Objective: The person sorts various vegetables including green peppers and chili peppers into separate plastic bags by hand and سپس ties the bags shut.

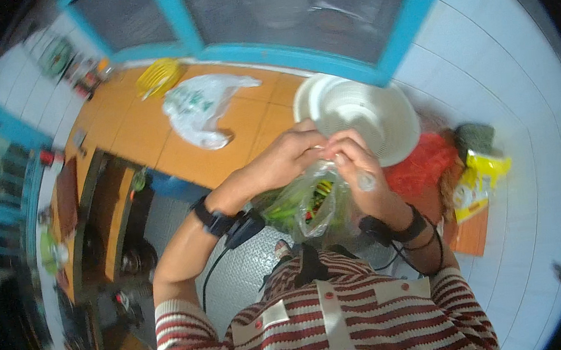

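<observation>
My left hand (pixel 292 153) and my right hand (pixel 354 157) meet in front of me, their fingers pinching the gathered top of a clear plastic bag (pixel 315 224). The bag hangs below them over the floor. Green vegetables (pixel 284 212) show through its film, along with a patch of yellow, red and black whose nature I cannot tell. Just beyond my hands stand white plastic basins or colanders (pixel 370 117), one within another. Black straps with small devices and cables are on both wrists.
On the orange tiled counter (pixel 250 120) lie a white plastic bag (pixel 199 107) with green print and a yellow basket (pixel 159 78). To the right are a red mesh bag (pixel 419 163) and a yellow package (pixel 479 185). A blue-framed window (pixel 295 53) rises behind. Open shelving (pixel 109 225) stands at left.
</observation>
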Available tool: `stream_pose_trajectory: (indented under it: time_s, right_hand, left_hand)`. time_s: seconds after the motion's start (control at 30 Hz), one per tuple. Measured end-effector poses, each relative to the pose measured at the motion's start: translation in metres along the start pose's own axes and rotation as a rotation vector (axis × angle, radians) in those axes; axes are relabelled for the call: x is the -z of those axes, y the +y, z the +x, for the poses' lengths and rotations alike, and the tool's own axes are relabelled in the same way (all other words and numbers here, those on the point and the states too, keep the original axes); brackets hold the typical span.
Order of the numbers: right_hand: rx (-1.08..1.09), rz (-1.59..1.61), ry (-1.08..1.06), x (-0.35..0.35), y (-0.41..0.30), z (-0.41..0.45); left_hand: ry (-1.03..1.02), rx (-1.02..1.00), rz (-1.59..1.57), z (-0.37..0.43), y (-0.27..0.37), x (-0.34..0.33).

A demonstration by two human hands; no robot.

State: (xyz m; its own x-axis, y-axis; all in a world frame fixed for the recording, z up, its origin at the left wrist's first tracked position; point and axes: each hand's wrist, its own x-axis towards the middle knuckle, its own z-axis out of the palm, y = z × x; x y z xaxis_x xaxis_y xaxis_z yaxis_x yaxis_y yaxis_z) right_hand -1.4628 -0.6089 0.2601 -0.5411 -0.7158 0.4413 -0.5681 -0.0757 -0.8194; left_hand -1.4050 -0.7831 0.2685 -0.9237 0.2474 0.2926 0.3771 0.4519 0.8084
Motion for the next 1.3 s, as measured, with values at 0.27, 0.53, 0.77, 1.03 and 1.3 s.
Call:
stream_pose_trajectory:
  time_s: [0.27,0.53,0.77,1.03,1.3]
  right_hand:
    - [-0.036,-1.004,-0.066,0.043,0.062,-0.055]
    - [-0.588,0.358,0.003,0.051,0.045,-0.062]
    - [-0.143,-0.1,-0.158,-0.006,0.036,-0.032]
    - [0.077,-0.369,0.126,-0.017,0.048,-0.051]
    - [-0.329,0.786,0.023,-0.018,0.056,-0.049]
  left_hand:
    - [0.119,0.097,0.589,-0.048,-0.069,0.02]
    - [0.2,0.287,0.13,-0.054,-0.034,0.027]
    - [-0.036,-0.072,0.226,-0.004,0.058,-0.024]
    - [-0.188,0.24,-0.017,0.005,0.02,-0.037]
    - [-0.238,0.189,0.151,0.004,0.002,-0.026]
